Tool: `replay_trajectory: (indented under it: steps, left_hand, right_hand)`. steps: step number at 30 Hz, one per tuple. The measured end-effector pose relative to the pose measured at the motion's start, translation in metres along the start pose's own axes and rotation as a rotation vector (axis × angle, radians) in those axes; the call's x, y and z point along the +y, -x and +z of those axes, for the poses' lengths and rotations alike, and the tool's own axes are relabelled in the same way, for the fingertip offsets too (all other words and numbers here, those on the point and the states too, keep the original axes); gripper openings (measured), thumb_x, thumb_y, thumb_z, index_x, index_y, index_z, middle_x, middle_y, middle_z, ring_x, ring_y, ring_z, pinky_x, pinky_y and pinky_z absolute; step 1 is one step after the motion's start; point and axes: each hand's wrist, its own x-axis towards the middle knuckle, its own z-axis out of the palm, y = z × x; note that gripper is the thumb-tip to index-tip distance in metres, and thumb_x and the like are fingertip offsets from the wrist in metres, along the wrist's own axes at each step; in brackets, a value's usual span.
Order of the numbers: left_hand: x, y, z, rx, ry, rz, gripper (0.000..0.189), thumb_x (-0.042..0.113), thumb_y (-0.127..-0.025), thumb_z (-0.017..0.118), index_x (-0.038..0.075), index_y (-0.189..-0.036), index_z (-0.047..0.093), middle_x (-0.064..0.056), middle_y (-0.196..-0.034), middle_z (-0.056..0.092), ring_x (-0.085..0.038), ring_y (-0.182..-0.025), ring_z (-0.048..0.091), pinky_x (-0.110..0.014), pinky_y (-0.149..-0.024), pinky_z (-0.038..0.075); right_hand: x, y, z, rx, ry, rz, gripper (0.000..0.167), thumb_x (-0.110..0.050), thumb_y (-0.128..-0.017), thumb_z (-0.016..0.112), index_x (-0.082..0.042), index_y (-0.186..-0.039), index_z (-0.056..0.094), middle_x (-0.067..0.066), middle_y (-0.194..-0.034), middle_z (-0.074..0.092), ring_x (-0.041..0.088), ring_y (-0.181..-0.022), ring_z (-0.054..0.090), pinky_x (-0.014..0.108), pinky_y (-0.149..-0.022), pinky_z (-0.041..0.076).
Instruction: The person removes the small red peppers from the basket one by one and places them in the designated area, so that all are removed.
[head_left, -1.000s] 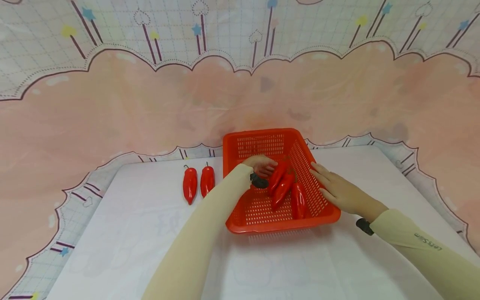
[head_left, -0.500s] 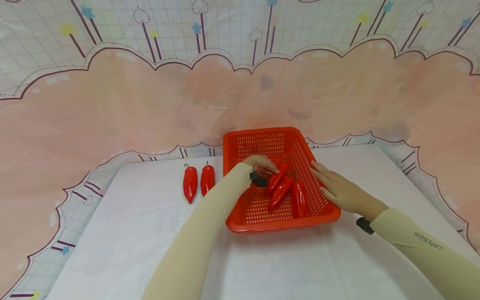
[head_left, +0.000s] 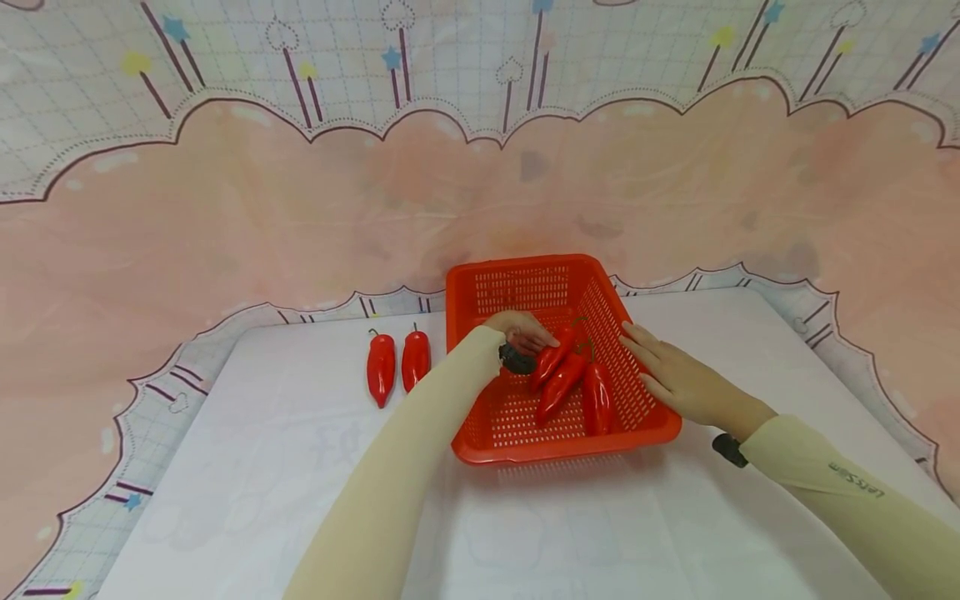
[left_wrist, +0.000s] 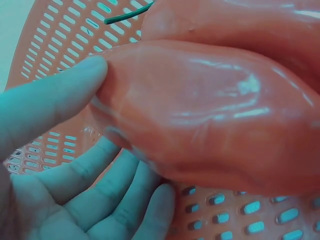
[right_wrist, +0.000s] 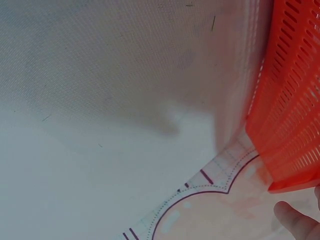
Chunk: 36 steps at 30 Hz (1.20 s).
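Note:
In the head view, my left hand (head_left: 522,330) reaches into a red plastic basket (head_left: 564,451). Its thumb and fingers pinch the leftmost red pepper (left_wrist: 195,115), thumb on one side and fingers below, as the left wrist view shows. Beside it in the basket lie a middle red pepper (head_left: 561,387) and a right-hand red pepper (head_left: 597,400), both with green stems. My right hand (head_left: 681,382) rests with fairly straight fingers against the basket's right rim. In the right wrist view, only a fingertip or thumb tip (right_wrist: 295,220) shows near the basket's edge.
Left of the basket, two more red peppers lie on the white tablecloth (head_left: 247,467): an outer pepper (head_left: 380,371) and an inner pepper (head_left: 415,360). My left forearm passes close to the inner one. A printed pink cloth (head_left: 337,217) hangs behind the table.
The left hand has closed onto the leftmost pepper in the basket. That pepper and the middle one have shifted slightly. The right hand has stayed at the rim.

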Motion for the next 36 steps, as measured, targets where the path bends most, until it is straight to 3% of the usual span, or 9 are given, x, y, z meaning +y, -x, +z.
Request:
replay_trajectory:
  steps: [2, 4, 6, 9, 12, 17, 23, 30, 36]
  left_hand:
    - [0.016, 0.046, 0.014, 0.014, -0.021, 0.000, 0.039, 0.021, -0.092, 0.059, 0.001, -0.126, 0.058, -0.012, -0.132, 0.058, -0.022, -0.123, 0.055, -0.033, -0.102, 0.046]
    - [0.025, 0.073, 0.022, 0.001, -0.032, 0.006, 0.043, 0.020, -0.093, 0.056, 0.001, -0.131, 0.053, -0.014, -0.136, 0.053, -0.024, -0.128, 0.051, -0.033, -0.105, 0.043]
    - [0.031, 0.090, 0.024, -0.013, -0.013, 0.003, 0.045, 0.020, -0.093, 0.057, 0.001, -0.134, 0.050, -0.014, -0.139, 0.050, -0.025, -0.130, 0.048, -0.034, -0.107, 0.041]
    - [0.035, 0.102, 0.027, -0.007, 0.011, -0.001, 0.049, 0.020, -0.093, 0.058, 0.001, -0.136, 0.046, -0.014, -0.143, 0.046, -0.027, -0.133, 0.044, -0.036, -0.110, 0.038]
    - [0.033, 0.101, 0.028, 0.011, 0.040, 0.000, 0.050, 0.021, -0.092, 0.059, 0.001, -0.136, 0.046, -0.015, -0.143, 0.046, -0.028, -0.133, 0.044, -0.037, -0.109, 0.038]
    - [0.026, 0.086, 0.025, 0.028, 0.004, 0.013, 0.048, 0.025, -0.091, 0.060, 0.002, -0.133, 0.051, -0.013, -0.139, 0.050, -0.026, -0.130, 0.047, -0.036, -0.109, 0.039]
    - [0.024, 0.075, 0.021, -0.027, -0.066, 0.028, 0.048, 0.026, -0.093, 0.058, 0.002, -0.134, 0.051, -0.011, -0.142, 0.048, -0.024, -0.133, 0.044, -0.035, -0.113, 0.034]
    - [0.025, 0.072, 0.019, -0.090, -0.052, 0.047, 0.045, 0.016, -0.094, 0.055, -0.002, -0.135, 0.047, -0.012, -0.145, 0.044, -0.024, -0.137, 0.039, -0.034, -0.113, 0.033]
    - [0.023, 0.071, 0.018, -0.060, -0.027, 0.073, 0.046, 0.019, -0.093, 0.057, -0.001, -0.133, 0.050, -0.014, -0.144, 0.045, -0.026, -0.136, 0.040, -0.037, -0.114, 0.031]
  right_hand:
    - [0.000, 0.000, 0.000, -0.004, -0.001, 0.005, 0.061, -0.026, -0.097, 0.044, -0.006, -0.149, 0.021, 0.013, -0.158, 0.011, 0.040, -0.140, 0.023, 0.059, -0.110, 0.027]
    - [0.000, 0.000, 0.000, -0.007, 0.000, 0.008, 0.061, -0.026, -0.097, 0.044, -0.006, -0.149, 0.020, 0.013, -0.158, 0.011, 0.040, -0.140, 0.023, 0.059, -0.110, 0.027]
    - [-0.001, 0.000, 0.000, -0.007, -0.002, 0.010, 0.061, -0.026, -0.097, 0.044, -0.006, -0.149, 0.020, 0.013, -0.158, 0.011, 0.040, -0.140, 0.023, 0.059, -0.110, 0.028]
    - [-0.002, 0.000, -0.001, -0.004, -0.004, 0.009, 0.061, -0.026, -0.097, 0.045, -0.006, -0.149, 0.021, 0.013, -0.158, 0.012, 0.040, -0.140, 0.023, 0.059, -0.109, 0.029]
    - [-0.003, 0.001, -0.001, 0.001, -0.005, 0.005, 0.062, -0.026, -0.096, 0.046, -0.006, -0.149, 0.022, 0.013, -0.158, 0.012, 0.039, -0.141, 0.023, 0.058, -0.109, 0.030]
    - [-0.003, 0.000, -0.002, 0.007, -0.002, 0.001, 0.061, -0.026, -0.096, 0.046, -0.005, -0.149, 0.023, 0.013, -0.158, 0.013, 0.039, -0.141, 0.023, 0.059, -0.110, 0.029]
    - [-0.003, 0.000, -0.002, -0.001, -0.007, 0.012, 0.061, -0.026, -0.096, 0.045, -0.007, -0.149, 0.022, 0.012, -0.158, 0.012, 0.039, -0.141, 0.022, 0.059, -0.109, 0.029]
    - [-0.002, 0.001, -0.002, 0.000, -0.003, 0.017, 0.061, -0.027, -0.096, 0.045, -0.007, -0.149, 0.021, 0.012, -0.158, 0.012, 0.040, -0.140, 0.023, 0.060, -0.107, 0.032]
    - [-0.003, 0.001, -0.002, 0.001, -0.003, 0.017, 0.061, -0.026, -0.096, 0.046, -0.006, -0.149, 0.022, 0.013, -0.158, 0.013, 0.040, -0.140, 0.024, 0.059, -0.107, 0.032]
